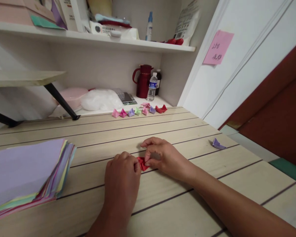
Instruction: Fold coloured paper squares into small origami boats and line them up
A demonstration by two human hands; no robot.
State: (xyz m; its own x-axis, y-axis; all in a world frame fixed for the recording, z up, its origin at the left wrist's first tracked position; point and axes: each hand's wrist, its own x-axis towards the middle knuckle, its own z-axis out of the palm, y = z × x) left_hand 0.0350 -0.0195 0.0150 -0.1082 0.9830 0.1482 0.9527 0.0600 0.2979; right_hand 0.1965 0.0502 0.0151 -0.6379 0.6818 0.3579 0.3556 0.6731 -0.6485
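A small folded piece of red paper (143, 164) lies on the striped wooden table between my two hands. My left hand (123, 169) is closed at its left side, with the fingertips mostly hidden behind the knuckles. From the right, my right hand (162, 156) pinches the red paper's edge between thumb and index finger, its other fingers curled loosely above. Farther back stands a row of small folded paper pieces (131, 112) in pink, purple, green and red. One purple folded piece (218, 144) sits apart near the table's right side.
A stack of coloured paper sheets (27, 171) lies at the left. Behind the table are a dark red jug (143, 81), a water bottle (152, 87) and a white plastic bag (102, 100). A small raised stand (24, 78) with black legs occupies the back left.
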